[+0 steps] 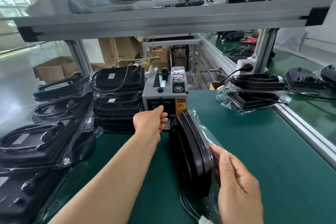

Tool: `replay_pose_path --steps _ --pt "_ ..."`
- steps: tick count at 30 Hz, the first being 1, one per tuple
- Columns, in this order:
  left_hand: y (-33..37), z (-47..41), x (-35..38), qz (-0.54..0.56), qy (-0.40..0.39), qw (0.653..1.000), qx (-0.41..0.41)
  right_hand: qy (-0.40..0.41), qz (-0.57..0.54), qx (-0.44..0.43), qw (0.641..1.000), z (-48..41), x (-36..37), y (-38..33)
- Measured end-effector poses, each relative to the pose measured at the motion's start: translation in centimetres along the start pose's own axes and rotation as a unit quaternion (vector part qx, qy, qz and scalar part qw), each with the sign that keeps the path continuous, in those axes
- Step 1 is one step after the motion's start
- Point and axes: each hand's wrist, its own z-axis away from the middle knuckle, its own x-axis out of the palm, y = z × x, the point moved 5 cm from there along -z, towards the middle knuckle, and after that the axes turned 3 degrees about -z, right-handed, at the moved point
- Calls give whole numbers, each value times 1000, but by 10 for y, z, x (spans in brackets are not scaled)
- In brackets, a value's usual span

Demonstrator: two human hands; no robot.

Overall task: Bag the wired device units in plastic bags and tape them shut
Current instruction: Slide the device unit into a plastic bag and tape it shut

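A black wired device unit (190,154) stands on edge on the green mat inside a clear plastic bag (209,136). My right hand (236,185) holds the bag's side against the unit near the front. My left hand (154,118) reaches to the outlet slot of the grey tape dispenser (163,94), fingers curled at a strip of tape; the strip itself is barely visible. White connectors and thin wires (201,220) trail from the unit at the bottom edge.
Stacks of bagged black units (116,100) fill the left side, with more bagged units (36,143) at the near left. Two bagged units (254,92) lie at the right, by an aluminium rail (300,123). A metal shelf beam (163,20) runs overhead.
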Motion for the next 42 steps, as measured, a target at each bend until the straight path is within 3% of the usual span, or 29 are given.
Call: replay_pose_path --steps 5,10,12,14,16,18,25,36,42 --pt "2 -2 9 81 34 995 -41 -26 -16 11 999 4 4 0" --pt "12 12 8 56 38 998 -1 -48 -18 9 999 2 3 -4" --pt "18 28 1 39 -38 998 29 -51 -32 17 998 1 3 -1" --pt "24 52 -4 -22 -185 982 37 -45 -57 30 997 0 3 3" --pt "24 82 -8 -127 -332 934 31 -37 -78 47 995 -2 4 7" --pt "24 104 -7 -229 -399 886 59 -40 -85 57 994 -3 5 8" --pt "29 119 7 -348 -377 848 134 -47 -87 65 993 -2 8 7" --pt "7 120 -1 -307 -245 895 212 -56 -100 64 991 -1 8 8" --pt "3 120 -6 -297 -219 904 214 -53 -104 65 991 -2 8 12"
